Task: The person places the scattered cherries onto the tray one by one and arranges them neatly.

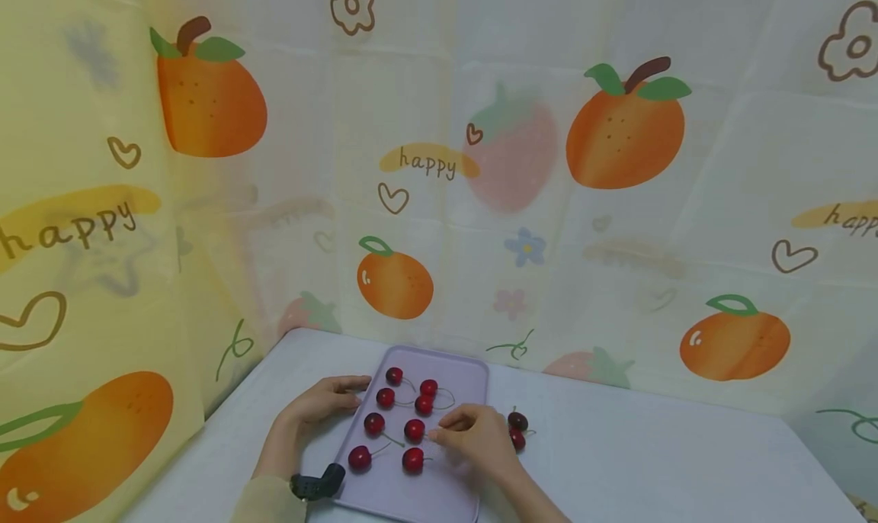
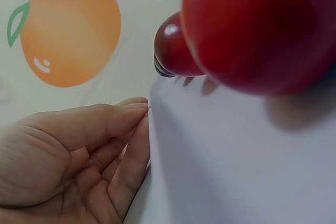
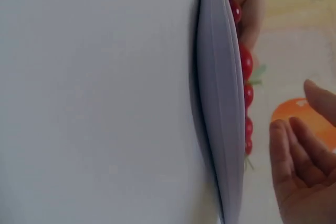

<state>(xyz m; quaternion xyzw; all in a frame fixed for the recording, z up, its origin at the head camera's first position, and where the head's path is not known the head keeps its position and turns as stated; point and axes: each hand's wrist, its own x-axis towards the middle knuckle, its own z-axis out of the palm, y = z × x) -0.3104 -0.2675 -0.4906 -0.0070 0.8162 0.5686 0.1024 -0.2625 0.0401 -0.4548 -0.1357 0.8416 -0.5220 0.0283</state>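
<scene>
Eight dark red cherries, glossy and round with thin curving stems, are lying on a pale lilac tray [image 1: 473, 378] with rounded corners and a low raised rim. The tray is sitting near the front middle of a white table [image 1: 652, 462]. The cherries are spreading out in loose rows across the tray's far and middle parts: one [image 1: 394, 376] nearest the far rim, one [image 1: 414, 430] at the centre, and one [image 1: 359, 457] towards seven o'clock near the left rim. In the left wrist view, a cherry [image 2: 262, 30] is filling the frame as a shiny deep red ball, with another [image 2: 176, 48] behind it.

The right hand [image 1: 476, 435] is resting over the tray's right side, at about three o'clock from the central cherry, fingers curling inward with the tips close together; whether they are pinching a stem cannot be told. In the right wrist view its fingers [image 3: 294, 156] are bending loosely beside the tray's edge [image 3: 220, 103].

The left hand [image 1: 322, 401] is lying at nine o'clock, fingers nearly straight, their tips touching the tray's left rim and gripping nothing.

Two more cherries [image 1: 517, 429] are sitting on the table just beyond the right rim. A curtain [image 1: 617, 126] printed with oranges, strawberries and hearts is hanging behind the table.
</scene>
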